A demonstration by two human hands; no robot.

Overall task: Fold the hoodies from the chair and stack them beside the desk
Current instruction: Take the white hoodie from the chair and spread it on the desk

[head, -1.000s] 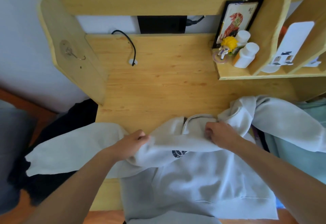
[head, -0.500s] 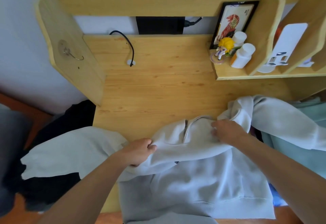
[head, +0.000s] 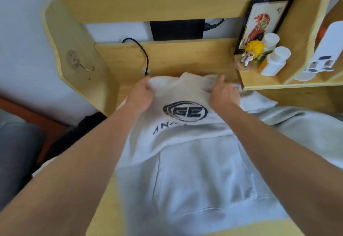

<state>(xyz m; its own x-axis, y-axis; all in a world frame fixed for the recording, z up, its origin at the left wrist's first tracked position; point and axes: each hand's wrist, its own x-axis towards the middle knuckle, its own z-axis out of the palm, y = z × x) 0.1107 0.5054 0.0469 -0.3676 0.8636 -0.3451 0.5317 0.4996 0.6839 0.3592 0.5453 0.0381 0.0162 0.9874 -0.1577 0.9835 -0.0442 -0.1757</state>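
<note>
A dark garment (head: 74, 135) lies heaped at far left, below the worktop's (head: 185, 59) side panel, where a metal hook (head: 81, 66) hangs. A black cable (head: 143, 53) curves down the back board to the wood surface. Just right of its tip, the left hand (head: 140, 94) grips the far edge of a pale grey hoodie (head: 194, 161), fingers (head: 148, 83) curled round a fold of cloth near the shoulder. The hoodie lies front up along the worktop, its dark round logo (head: 185, 112) between the two wrists, its pouch pocket nearer the camera, its hem at the near edge. The right hand (head: 224, 94) grasps the opposite shoulder, thumb (head: 220, 79) up and the other fingers tucked into the fabric. One sleeve (head: 297, 126) trails off to the right. Above it, a shelf (head: 278, 84) carries a small yellow-haired figure (head: 251, 53), a framed picture (head: 263, 22) behind it, two white bottles (head: 274, 61) and, further right, a white device (head: 326, 50).
</note>
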